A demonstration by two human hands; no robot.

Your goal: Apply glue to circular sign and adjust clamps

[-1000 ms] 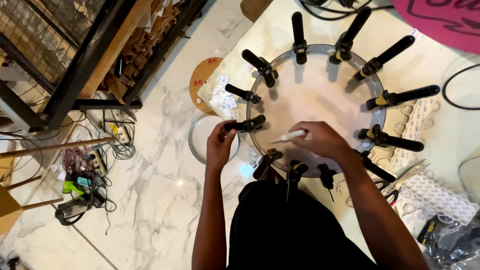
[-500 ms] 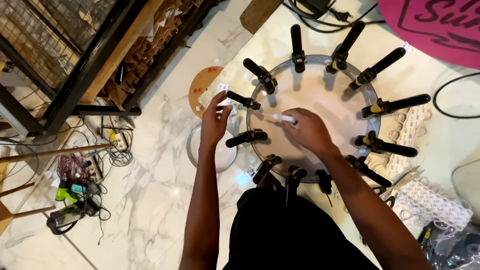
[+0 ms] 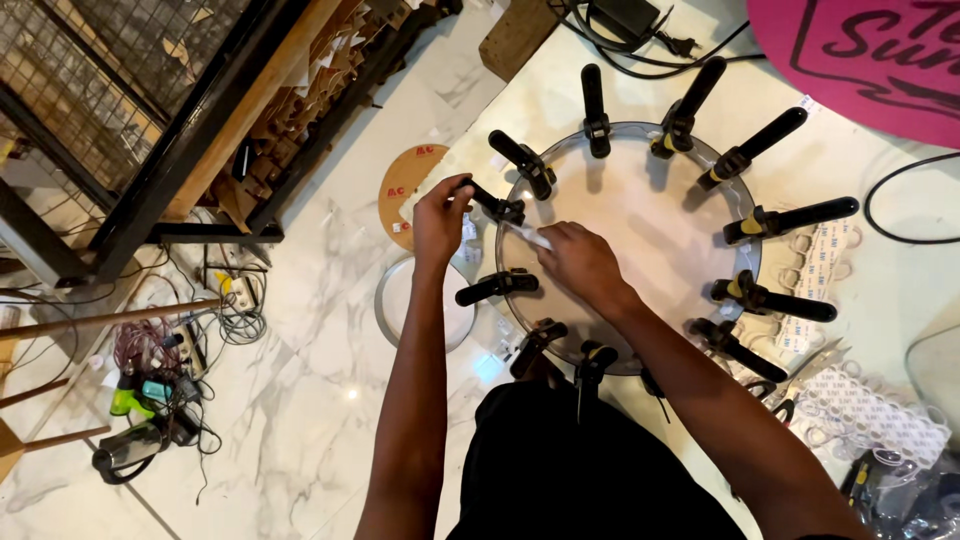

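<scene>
The left hand (image 3: 440, 215) is closing its fingers around the black handle of a spring clamp (image 3: 492, 205) that is biting onto the left rim of a round white disc (image 3: 640, 230). The right hand (image 3: 578, 262) is lying just inside that same rim, pinching a small pale strip (image 3: 528, 235) between thumb and fingertips, so both hands are working close together at the disc's left edge.

The disc is resting on the pale bench (image 3: 900, 290), near its left edge, and more black clamps are gripping it all the way round: one (image 3: 497, 287) just below the held clamp, one (image 3: 523, 163) above it, others (image 3: 596, 108) along the far rim, several (image 3: 790, 217) down the right side and a few (image 3: 592, 365) along the near rim in front of the person's dark clothing.

By the right edge of the disc, sheets of small white ring-shaped pieces (image 3: 870, 415) are lying on the bench, with scissors (image 3: 805, 385) beside them. A pink sign (image 3: 860, 55) is filling the far right corner, and black cables (image 3: 625, 30) are trailing along the far edge.

Off the bench's left edge, on the marble floor (image 3: 300, 400), a white ring-shaped hoop (image 3: 400, 310) and a brown round board (image 3: 405, 185) are lying, with a tangle of wires and tools (image 3: 150, 370) farther left, under a black metal frame (image 3: 120, 210).
</scene>
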